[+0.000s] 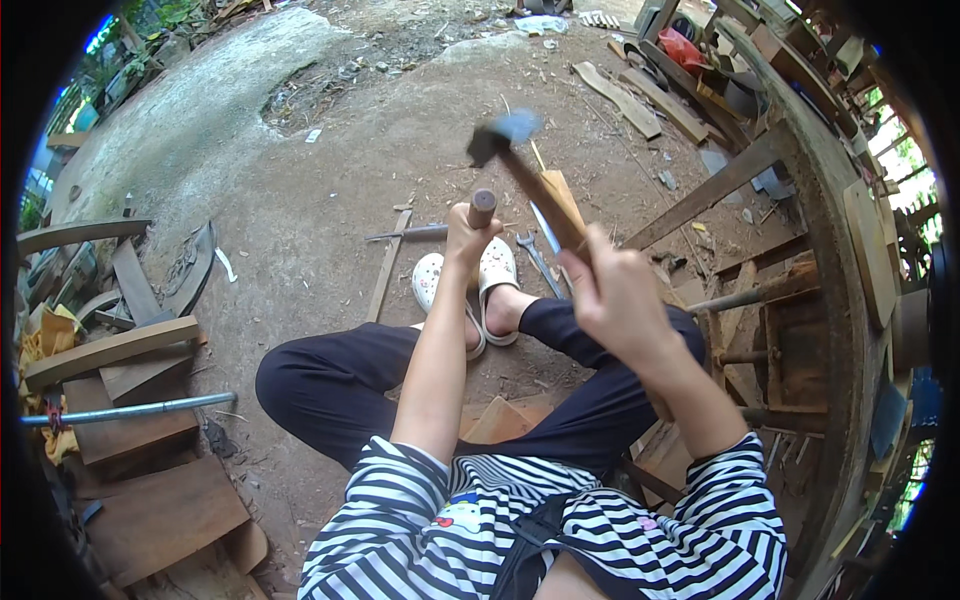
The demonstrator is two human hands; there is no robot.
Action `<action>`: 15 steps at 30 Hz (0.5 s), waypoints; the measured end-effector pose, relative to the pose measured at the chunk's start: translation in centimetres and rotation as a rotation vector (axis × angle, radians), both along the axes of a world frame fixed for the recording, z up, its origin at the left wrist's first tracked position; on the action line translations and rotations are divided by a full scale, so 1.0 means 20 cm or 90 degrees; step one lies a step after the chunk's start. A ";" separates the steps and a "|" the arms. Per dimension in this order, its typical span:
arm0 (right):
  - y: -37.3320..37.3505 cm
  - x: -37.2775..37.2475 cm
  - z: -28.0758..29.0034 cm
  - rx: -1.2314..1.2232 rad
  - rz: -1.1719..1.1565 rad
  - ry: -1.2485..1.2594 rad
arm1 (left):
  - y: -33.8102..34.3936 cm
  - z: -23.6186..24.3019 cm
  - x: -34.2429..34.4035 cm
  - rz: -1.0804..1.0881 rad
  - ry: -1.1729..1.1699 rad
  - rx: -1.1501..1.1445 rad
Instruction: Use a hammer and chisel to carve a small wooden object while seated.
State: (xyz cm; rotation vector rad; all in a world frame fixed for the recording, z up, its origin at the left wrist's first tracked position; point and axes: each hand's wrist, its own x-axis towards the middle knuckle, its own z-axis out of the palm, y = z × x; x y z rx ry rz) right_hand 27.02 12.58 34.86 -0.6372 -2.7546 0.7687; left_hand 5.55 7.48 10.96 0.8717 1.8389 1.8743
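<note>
Out over the dirt floor (330, 240), right above a pair of white clogs (498, 262), there's a hammer (541, 188) up in the air. The right hand (625, 295) has it, fingers wrapped snug around the lower part of the wooden handle. Long axis runs on a slant: butt end down at the fist, head up and off to the left, away from the body. The head's blurry, kinda crosswise to the handle, dark on the left side and shiny on the right

The left hand (466, 238) is closed around a round wooden handle (482, 203), and that one stands pretty much on end, round top aimed up at the camera. Can't tell what's on its lower end, the fist hides it. The hammer head sits up and a bit right of that top, clearly apart in the view

Nearby on the ground: a wrench (540, 263) right of the clogs, long axis tilted, plus a thin wood strip (390, 265) to the left, pointing mostly away from the person
</note>
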 end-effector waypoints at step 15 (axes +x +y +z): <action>0.07 0.12 0.00 -0.020 -0.010 0.165 | 0.01 0.04 0.01 0.004 -0.030 -0.010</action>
